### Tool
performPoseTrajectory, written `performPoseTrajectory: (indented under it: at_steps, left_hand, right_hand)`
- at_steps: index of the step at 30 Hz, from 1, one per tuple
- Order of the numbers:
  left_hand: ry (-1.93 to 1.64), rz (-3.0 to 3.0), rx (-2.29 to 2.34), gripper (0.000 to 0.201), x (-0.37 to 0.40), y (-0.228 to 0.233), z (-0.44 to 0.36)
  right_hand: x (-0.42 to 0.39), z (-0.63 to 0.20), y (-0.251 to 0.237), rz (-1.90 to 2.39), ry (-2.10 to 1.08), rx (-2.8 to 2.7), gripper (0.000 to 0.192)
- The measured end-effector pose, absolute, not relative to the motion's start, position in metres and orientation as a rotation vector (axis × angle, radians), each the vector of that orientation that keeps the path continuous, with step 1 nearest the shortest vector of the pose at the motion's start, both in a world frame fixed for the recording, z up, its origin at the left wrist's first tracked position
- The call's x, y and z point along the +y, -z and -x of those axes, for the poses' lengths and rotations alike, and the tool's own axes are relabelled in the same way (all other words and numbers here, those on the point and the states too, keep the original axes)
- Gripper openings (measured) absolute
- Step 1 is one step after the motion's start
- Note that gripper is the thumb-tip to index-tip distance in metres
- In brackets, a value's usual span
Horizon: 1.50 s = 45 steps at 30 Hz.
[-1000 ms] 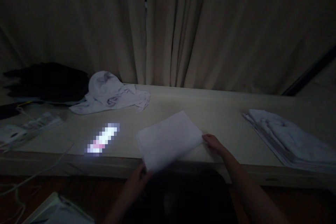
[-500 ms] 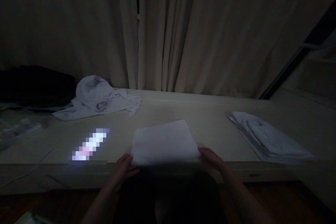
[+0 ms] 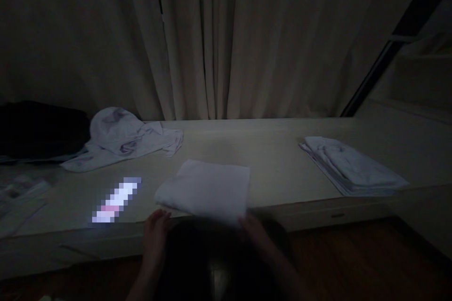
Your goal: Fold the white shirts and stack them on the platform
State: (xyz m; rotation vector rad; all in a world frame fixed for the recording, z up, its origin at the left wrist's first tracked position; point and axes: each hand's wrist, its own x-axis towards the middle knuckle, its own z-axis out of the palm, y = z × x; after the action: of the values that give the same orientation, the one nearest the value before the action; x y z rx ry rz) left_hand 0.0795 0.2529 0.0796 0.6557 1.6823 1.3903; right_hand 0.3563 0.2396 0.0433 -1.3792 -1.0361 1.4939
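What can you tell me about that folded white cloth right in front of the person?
The folded white cloth is a flat, roughly square bundle of soft, plain fabric, pale in the dim light. It lies on the light tabletop, its near edge overhanging the front. The left hand touches its near left corner, and the right hand its near right corner. Nothing rests on it.

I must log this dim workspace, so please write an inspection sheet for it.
Surface: pale table, front edge near the person.
Job's things: folded white cloth, flat at the front edge.
Clutter: crumpled garment and dark heap at left; folded stack at right; lit screen; papers.
Grips: left hand and right hand at the cloth's near corners; grip too dark to judge.
Cables: nothing seen.
Surroundings: curtain behind; wooden floor.
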Motion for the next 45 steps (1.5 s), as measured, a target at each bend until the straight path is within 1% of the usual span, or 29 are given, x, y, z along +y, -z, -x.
performPoseTrajectory:
  at_steps: [3, 5, 7, 10, 12, 15, 17, 22, 25, 27, 30, 34, 37, 40, 42, 43, 45]
  left_hand:
    - [-1.119, -0.602, 1.489, 0.03, 0.225, -0.06, -0.126]
    - [-0.891, -0.562, 1.42, 0.036, 0.211, -0.048, -0.155]
    - [-0.791, -0.564, 1.35, 0.04, 0.202, -0.038, -0.174]
    - [-0.8, -0.643, 1.267, 0.041, 0.197, -0.03, -0.177]
    - [-0.802, -0.67, 1.255, 0.04, 0.198, -0.029, -0.169]
    - [-0.838, -0.659, 1.281, 0.035, 0.201, -0.034, -0.154]
    - [-0.873, -0.644, 1.304, 0.032, 0.201, -0.039, -0.146]
    - [-0.866, -0.662, 1.343, 0.037, 0.191, -0.046, -0.134]
    - [-0.757, -0.697, 1.357, 0.042, 0.186, -0.041, -0.136]
    - [-0.699, -0.731, 1.364, 0.045, 0.186, -0.033, -0.14]
    - [-0.705, -0.772, 1.38, 0.046, 0.187, -0.024, -0.144]
    - [-0.743, -0.753, 1.417, 0.049, 0.188, -0.023, -0.138]
    - [-0.825, -0.778, 1.461, 0.06, 0.186, -0.028, -0.129]
    - [-0.87, -0.848, 1.583, 0.085, 0.18, -0.032, -0.127]
    - [-0.923, -0.938, 1.651, 0.095, 0.173, -0.035, -0.128]
    - [-0.953, -0.993, 1.679, 0.095, 0.17, -0.037, -0.128]
    - [-0.983, -1.097, 1.694, 0.084, 0.163, -0.045, -0.126]
  right_hand:
    - [0.227, -0.339, -0.043, 1.323, -1.499, -1.029, 0.061]
    - [0.216, -0.329, -0.045, 1.28, -1.509, -1.084, 0.061]
    - [0.203, -0.322, -0.048, 1.179, -1.562, -1.165, 0.059]
    - [0.186, -0.323, -0.051, 1.048, -1.664, -1.246, 0.049]
    - [0.18, -0.331, -0.047, 1.148, -1.65, -1.208, 0.045]
    - [0.178, -0.349, -0.038, 1.448, -1.505, -1.022, 0.049]
    - [0.181, -0.358, -0.034, 1.538, -1.484, -0.944, 0.052]
    - [0.204, -0.359, -0.038, 1.512, -1.647, -0.942, 0.053]
    - [0.225, -0.349, -0.031, 1.504, -1.712, -0.892, 0.054]
    - [0.238, -0.341, -0.021, 1.475, -1.722, -0.818, 0.056]
    - [0.25, -0.333, -0.008, 1.498, -1.696, -0.706, 0.058]
    - [0.256, -0.331, -0.007, 1.514, -1.674, -0.645, 0.055]
    - [0.258, -0.334, -0.012, 1.492, -1.665, -0.57, 0.054]
    - [0.259, -0.334, -0.013, 1.507, -1.628, -0.535, 0.054]
    - [0.257, -0.33, -0.009, 1.491, -1.615, -0.544, 0.056]
    - [0.256, -0.328, -0.006, 1.472, -1.615, -0.555, 0.056]
    - [0.253, -0.323, -0.001, 1.438, -1.625, -0.575, 0.058]
